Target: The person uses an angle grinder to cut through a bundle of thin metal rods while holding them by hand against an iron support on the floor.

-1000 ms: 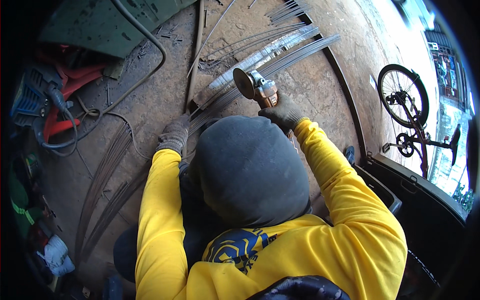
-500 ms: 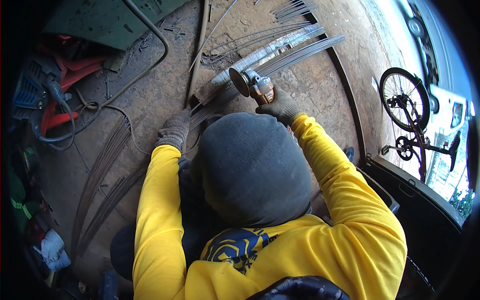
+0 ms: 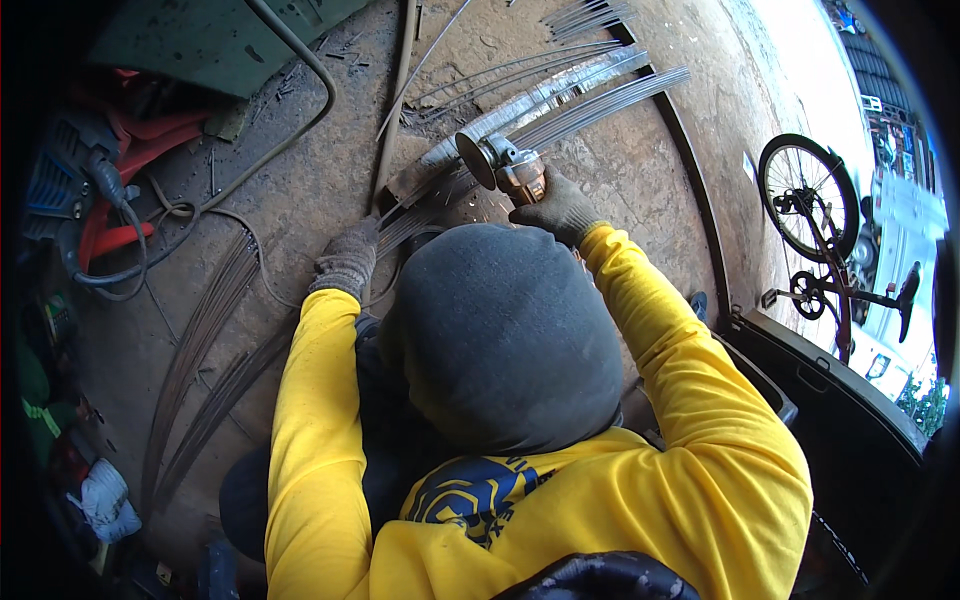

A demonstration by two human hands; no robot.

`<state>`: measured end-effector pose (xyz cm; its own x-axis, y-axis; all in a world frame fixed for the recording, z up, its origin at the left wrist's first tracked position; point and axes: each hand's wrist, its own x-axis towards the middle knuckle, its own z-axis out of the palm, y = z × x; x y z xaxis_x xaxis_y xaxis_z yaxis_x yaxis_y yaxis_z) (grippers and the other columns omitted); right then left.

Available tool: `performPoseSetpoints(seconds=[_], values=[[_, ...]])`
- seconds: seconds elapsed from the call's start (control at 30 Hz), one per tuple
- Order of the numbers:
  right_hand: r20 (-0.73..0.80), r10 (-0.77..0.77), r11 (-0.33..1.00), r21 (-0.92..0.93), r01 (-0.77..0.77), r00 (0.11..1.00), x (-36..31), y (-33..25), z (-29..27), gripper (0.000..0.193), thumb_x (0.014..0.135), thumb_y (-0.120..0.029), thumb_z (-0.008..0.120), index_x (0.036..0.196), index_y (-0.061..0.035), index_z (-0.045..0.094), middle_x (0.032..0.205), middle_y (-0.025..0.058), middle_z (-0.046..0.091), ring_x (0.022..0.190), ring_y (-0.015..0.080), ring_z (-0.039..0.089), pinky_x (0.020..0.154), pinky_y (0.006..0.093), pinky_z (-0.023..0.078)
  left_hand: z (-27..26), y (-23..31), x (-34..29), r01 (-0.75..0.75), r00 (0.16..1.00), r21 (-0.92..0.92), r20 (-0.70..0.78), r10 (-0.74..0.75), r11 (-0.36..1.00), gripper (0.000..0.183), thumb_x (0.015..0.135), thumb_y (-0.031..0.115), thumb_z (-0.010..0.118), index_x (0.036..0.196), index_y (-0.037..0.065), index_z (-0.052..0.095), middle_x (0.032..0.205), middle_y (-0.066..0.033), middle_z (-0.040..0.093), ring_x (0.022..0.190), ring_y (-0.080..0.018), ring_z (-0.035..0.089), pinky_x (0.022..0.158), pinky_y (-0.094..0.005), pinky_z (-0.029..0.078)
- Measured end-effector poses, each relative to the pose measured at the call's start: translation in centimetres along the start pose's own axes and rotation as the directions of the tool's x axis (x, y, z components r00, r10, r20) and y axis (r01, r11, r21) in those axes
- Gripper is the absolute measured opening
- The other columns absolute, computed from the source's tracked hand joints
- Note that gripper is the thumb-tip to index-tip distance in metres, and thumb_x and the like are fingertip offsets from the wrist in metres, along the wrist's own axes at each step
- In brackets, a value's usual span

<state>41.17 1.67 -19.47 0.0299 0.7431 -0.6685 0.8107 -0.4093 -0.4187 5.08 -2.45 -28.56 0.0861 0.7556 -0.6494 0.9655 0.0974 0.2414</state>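
My right hand [image 3: 557,208], in a dark work glove, grips an angle grinder [image 3: 521,181] by its copper-coloured body. The grinder's round disc and guard [image 3: 477,160] sit over a bundle of thin metal rods [image 3: 455,190], and a few small sparks show just below. My left hand [image 3: 346,258], in a grey knit glove, is closed at the near end of these rods, left of the grinder; its fingertips are partly hidden. Beside the rods lies a long silvery metal bar [image 3: 540,105]. A dark cap and yellow sleeves fill the lower middle.
Bent brown rods [image 3: 200,335] lie on the floor at left, near a red and blue machine [image 3: 75,185] with cables. A hose [image 3: 325,85] curves along the far left. A steel edge [image 3: 695,180] crosses at right, with a bicycle [image 3: 815,215] beyond and a dark open box [image 3: 820,400] nearby.
Small sparks now show below the grinder's disc, and the grinder has shifted very slightly left. My left hand stays nearly in place. Outside at far right, the passing vehicle has moved.
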Motion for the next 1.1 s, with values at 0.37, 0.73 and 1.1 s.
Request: performPoseSetpoints(seconds=[0.37, 0.73, 1.1], values=[[-0.032, -0.027, 0.997, 0.067, 0.03, 0.999, 0.6, 0.8, 0.5, 0.09, 0.064, -0.041, 0.09, 0.136, -0.0003, 0.056, 0.119, 0.0273, 0.071, 0.113, 0.0405, 0.07, 0.1, 0.0451, 0.055, -0.1, -0.2, 0.3, 0.025, 0.998, -0.045, 0.053, -0.022, 0.999, 0.046, 0.109, 0.039, 0.038, 0.138, 0.014, 0.063, 0.139, -0.02, 0.064, 0.13, -0.0427, 0.059, 0.107, -0.0513, 0.05], [-0.032, -0.048, 0.999, 0.025, 0.048, 0.998, -0.1, 0.7, 0.7, 0.092, 0.063, -0.042, 0.088, 0.138, -0.0013, 0.055, 0.12, 0.0272, 0.072, 0.113, 0.0407, 0.07, 0.1, 0.0455, 0.055, 0.2, -1.6, -0.2, 0.064, 0.998, -0.135, 0.0, -0.064, 0.989, 0.054, 0.109, 0.049, 0.036, 0.129, 0.009, 0.066, 0.131, -0.0241, 0.066, 0.122, -0.0461, 0.062, 0.105, -0.0552, 0.048], [-0.019, -0.058, 0.998, 0.006, 0.058, 0.998, 0.3, 0.2, 1.0, 0.092, 0.064, -0.04, 0.087, 0.141, -0.0039, 0.053, 0.123, 0.0254, 0.071, 0.114, 0.0398, 0.07, 0.101, 0.0442, 0.054, -1.3, 0.3, -0.7, 0.15, 0.988, -0.148, 0.068, -0.142, 0.977, 0.058, 0.109, 0.052, 0.036, 0.129, 0.007, 0.067, 0.134, -0.0245, 0.065, 0.125, -0.0451, 0.061, 0.108, -0.0548, 0.047]])
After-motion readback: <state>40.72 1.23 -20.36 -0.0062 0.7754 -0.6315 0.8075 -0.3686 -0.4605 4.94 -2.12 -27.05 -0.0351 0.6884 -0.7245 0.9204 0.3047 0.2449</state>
